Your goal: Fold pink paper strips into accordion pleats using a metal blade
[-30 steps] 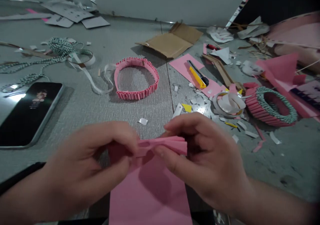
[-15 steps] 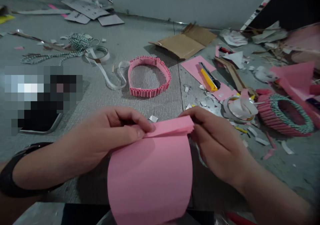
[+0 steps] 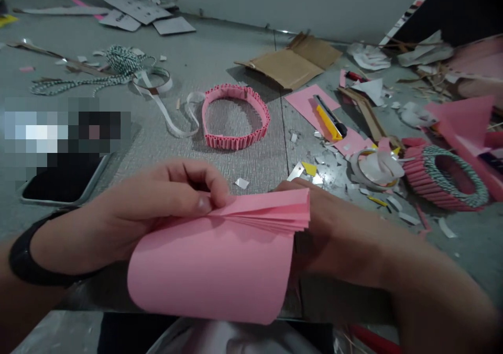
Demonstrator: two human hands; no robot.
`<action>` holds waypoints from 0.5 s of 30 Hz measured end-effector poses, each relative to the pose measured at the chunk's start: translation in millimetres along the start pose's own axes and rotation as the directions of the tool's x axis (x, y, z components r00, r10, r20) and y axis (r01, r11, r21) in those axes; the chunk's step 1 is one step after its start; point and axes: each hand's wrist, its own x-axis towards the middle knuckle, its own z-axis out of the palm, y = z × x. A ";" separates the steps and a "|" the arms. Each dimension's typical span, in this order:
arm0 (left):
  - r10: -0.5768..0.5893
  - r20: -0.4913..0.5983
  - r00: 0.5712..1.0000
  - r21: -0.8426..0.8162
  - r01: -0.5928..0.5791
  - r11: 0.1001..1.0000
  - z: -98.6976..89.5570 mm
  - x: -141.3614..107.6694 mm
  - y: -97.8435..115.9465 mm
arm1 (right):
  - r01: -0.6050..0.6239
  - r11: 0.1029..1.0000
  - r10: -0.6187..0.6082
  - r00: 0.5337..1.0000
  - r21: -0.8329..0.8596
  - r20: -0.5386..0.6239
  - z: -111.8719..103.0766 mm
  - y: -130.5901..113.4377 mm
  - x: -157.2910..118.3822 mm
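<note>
A pink paper sheet (image 3: 212, 270) hangs in a curve near the table's front edge, its upper part pleated into several narrow folds that fan apart at the right end. My left hand (image 3: 168, 202) pinches the folded part between thumb and fingers. Behind the right end of the folds is my right hand (image 3: 326, 228), its fingers mostly hidden by the paper and blurred. Beyond my hands a pleated pink ring (image 3: 236, 143) rests on the table, with white tape (image 3: 168, 126) touching its left side.
A phone (image 3: 63, 178) lies at left, green-white cord (image 3: 123, 63) behind it. Cardboard (image 3: 288, 67), a yellow cutter (image 3: 329, 121), a tape roll (image 3: 375, 170) and a pink cord-rimmed ring (image 3: 444, 178) lie right, among paper scraps.
The hanging sheet has swung left and curled up higher. The folds have fanned apart at the right end. My right hand has turned and slipped behind the paper.
</note>
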 end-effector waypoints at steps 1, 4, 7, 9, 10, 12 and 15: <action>0.001 0.005 1.000 0.030 -0.002 1.000 -0.5 -0.7 0.1 | 0.009 1.000 -0.009 1.000 -0.027 0.013 -1.4 -0.6 0.6; -0.020 -0.013 1.000 0.117 0.021 0.993 -1.0 -3.4 0.9 | -0.012 0.998 0.012 1.000 -0.062 -0.001 -3.6 -2.7 5.5; -0.054 -0.025 0.998 0.150 0.057 0.987 -1.8 -4.0 1.2 | -0.030 0.997 0.029 1.000 -0.077 -0.007 -5.4 -2.2 11.5; -0.061 -0.027 0.998 0.134 0.065 0.989 -2.3 -3.3 2.0 | -0.030 0.994 0.030 1.000 -0.101 -0.002 -7.7 0.7 13.3; -0.058 -0.031 0.998 0.114 0.061 0.992 -2.1 -3.0 3.1 | -0.032 0.992 0.029 0.999 -0.120 -0.024 -9.3 3.0 13.3; -0.051 -0.042 0.998 0.059 0.053 0.997 -0.6 -2.8 6.7 | -0.060 0.984 0.034 0.987 -0.169 -0.156 -12.5 8.8 11.7; -0.010 -0.052 0.999 0.056 0.013 0.998 2.4 -3.7 12.5 | -0.206 0.945 0.078 0.898 -0.256 -0.433 -15.4 18.8 7.4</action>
